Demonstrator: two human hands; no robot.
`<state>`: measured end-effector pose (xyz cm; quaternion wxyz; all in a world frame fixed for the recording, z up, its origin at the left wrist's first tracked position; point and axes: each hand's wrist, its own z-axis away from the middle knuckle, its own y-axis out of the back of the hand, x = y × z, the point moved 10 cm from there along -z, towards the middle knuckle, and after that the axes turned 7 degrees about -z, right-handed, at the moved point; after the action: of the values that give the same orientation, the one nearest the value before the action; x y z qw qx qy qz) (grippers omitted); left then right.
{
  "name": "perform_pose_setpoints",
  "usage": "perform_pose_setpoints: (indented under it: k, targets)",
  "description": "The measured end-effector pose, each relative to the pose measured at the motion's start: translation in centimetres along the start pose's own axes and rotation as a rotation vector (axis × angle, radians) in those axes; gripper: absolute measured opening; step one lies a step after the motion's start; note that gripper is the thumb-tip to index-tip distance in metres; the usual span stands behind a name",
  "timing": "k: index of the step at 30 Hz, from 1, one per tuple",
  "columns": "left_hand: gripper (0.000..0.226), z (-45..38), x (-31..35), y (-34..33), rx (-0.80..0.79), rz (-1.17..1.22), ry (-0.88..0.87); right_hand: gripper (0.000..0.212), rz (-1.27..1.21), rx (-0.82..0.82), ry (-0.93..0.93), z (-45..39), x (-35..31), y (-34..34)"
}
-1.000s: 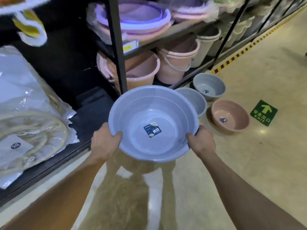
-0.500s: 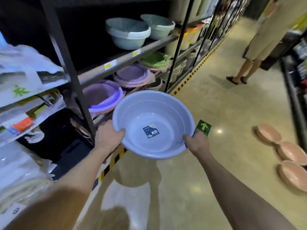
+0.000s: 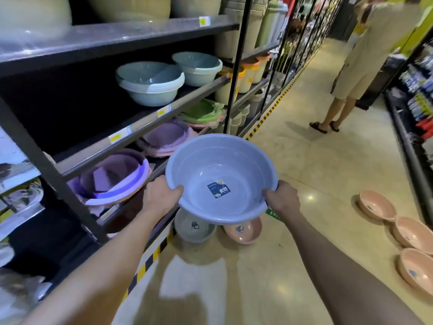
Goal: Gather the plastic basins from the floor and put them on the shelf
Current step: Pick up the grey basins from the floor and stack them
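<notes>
Now the person holds one blue basin [image 3: 221, 179] up in the air, near the shelf [image 3: 140, 134] on the left. The left hand [image 3: 161, 198] and the right hand [image 3: 281, 199] each grip its rim, fingers curled round it. More basins, a grey basin [image 3: 194, 228] and pink basins [image 3: 410, 233], wait on the floor [image 3: 304, 160]. Next it probably needs lifting left onto a free spot on the shelf.
</notes>
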<state>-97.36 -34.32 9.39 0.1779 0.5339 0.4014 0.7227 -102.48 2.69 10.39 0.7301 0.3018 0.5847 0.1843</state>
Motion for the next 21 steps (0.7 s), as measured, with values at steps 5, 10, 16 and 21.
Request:
perform_pose_setpoints:
  k: [5, 10, 16, 21]
  targets:
    - [0.023, -5.6, 2.5, -1.6, 0.020, -0.040, 0.013, 0.027, 0.021, -0.031, 0.012, -6.6, -0.4, -0.8]
    - [0.036, -12.1, 3.1, -4.3, -0.061, -0.024, 0.022, 0.020, 0.052, -0.060, -0.002, -13.2, -0.4, -3.8]
    - [0.046, -20.3, 1.1, -9.1, -0.160, 0.033, 0.055, 0.042, 0.153, -0.046, -0.022, -20.2, 0.1, -8.5]
    - [0.041, -26.0, -4.3, -13.4, -0.177, -0.006, 0.221, 0.031, 0.249, -0.094, 0.030, -26.1, 1.6, -14.7]
